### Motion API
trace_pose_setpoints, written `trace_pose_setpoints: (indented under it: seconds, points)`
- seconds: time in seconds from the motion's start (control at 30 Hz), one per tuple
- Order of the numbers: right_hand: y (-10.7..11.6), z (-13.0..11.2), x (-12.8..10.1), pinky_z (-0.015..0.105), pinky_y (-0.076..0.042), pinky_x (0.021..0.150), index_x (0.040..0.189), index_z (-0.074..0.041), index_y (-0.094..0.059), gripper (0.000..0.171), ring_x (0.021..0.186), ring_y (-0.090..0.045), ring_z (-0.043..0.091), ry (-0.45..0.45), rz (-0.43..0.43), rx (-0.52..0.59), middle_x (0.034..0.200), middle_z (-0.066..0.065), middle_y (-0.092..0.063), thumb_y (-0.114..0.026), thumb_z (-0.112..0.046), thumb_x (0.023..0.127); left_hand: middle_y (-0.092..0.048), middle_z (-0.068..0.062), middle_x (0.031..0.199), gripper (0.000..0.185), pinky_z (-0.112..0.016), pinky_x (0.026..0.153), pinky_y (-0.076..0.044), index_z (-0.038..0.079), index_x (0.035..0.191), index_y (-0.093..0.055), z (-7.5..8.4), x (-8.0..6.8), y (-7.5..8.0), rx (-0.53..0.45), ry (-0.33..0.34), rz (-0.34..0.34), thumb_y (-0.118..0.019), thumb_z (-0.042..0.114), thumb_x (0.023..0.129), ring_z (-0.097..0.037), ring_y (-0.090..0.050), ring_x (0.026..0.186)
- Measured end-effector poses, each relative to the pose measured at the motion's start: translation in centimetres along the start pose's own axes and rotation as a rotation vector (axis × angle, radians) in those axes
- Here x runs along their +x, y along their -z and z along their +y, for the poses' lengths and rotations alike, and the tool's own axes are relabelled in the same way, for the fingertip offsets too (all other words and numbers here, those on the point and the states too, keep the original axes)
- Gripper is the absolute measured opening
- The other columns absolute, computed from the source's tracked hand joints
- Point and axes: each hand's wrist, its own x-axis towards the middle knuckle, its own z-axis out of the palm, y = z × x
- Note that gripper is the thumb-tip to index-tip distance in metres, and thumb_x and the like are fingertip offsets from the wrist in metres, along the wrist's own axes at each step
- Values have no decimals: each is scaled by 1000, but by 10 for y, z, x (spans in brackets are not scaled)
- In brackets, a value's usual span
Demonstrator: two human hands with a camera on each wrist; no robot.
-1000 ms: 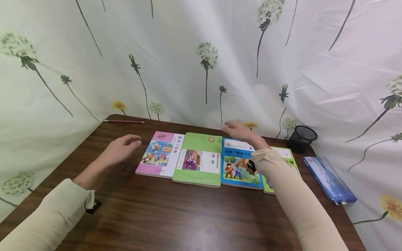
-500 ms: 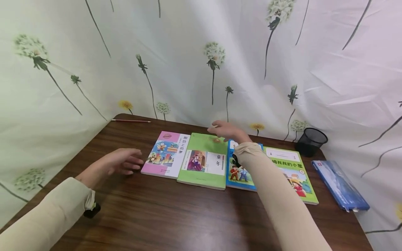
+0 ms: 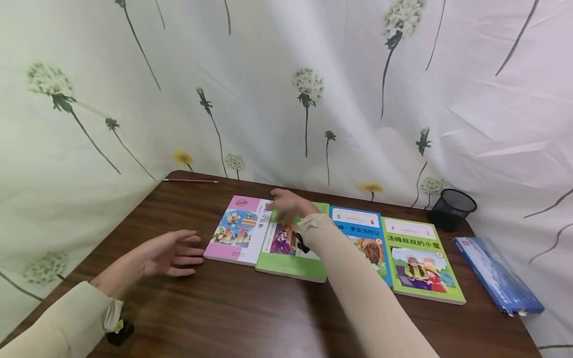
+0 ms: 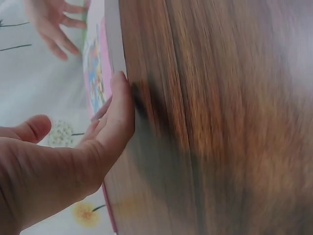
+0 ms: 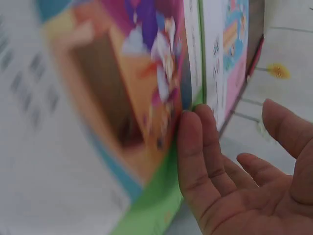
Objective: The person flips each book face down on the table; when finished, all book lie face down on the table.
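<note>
Several picture books lie in a row on the brown table (image 3: 250,318): a pink book (image 3: 237,229), a green book (image 3: 291,258), a blue book (image 3: 364,238) and a light-green book (image 3: 421,261). My left hand (image 3: 172,253) lies open, fingers spread, on the table just left of the pink book (image 4: 98,68), its fingertips close to the book's edge. My right hand (image 3: 288,205) hovers open over the far ends of the pink and green books, fingers straight above the green book's cover (image 5: 137,98).
A red pencil (image 3: 190,181) lies at the table's far left corner. A black mesh cup (image 3: 451,209) stands at the far right, with a blue plastic folder (image 3: 497,281) at the right edge. Flowered cloth (image 3: 286,89) hangs behind and beside the table.
My right hand has swept left from above the blue book to above the green and pink books. My left hand has come down and nearer, toward the pink book's left edge.
</note>
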Motion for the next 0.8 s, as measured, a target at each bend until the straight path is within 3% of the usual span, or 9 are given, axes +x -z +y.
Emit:
trace_pose_setpoints:
  seconds: [0.23, 0.53, 0.7, 0.8]
  points:
    - [-22, 2, 19, 32, -57, 65, 161, -17, -19, 77, 84, -60, 23, -53, 42, 42, 150, 17, -44, -63, -16, 98, -38, -28, 154, 79, -50, 98, -55, -1, 158, -10, -4, -6, -5, -119, 11, -26, -41, 48, 105, -27, -66, 114]
    - [-31, 7, 24, 27, -56, 61, 160, -21, -21, 83, 76, -59, 19, -53, 118, 0, 136, 19, -51, -68, -9, 93, -39, -29, 152, 78, -52, 98, -54, 1, 158, -7, -5, -15, -8, -177, 17, -32, -40, 47, 105, -32, -65, 115]
    - [-33, 6, 25, 26, -55, 57, 161, -24, -21, 84, 71, -58, 17, -86, 156, -33, 127, 17, -55, -68, -7, 93, -23, -31, 159, 75, -52, 99, -54, 2, 158, -8, -4, -14, -12, -219, 13, -59, -41, 44, 105, -33, -64, 116]
    - [-33, 4, 25, 26, -55, 57, 161, -24, -19, 85, 69, -56, 17, -94, 164, -42, 120, 18, -58, -68, -6, 93, -30, -32, 154, 67, -49, 97, -55, 4, 155, -15, -3, -13, -13, -258, 6, -58, -41, 41, 106, -32, -66, 113]
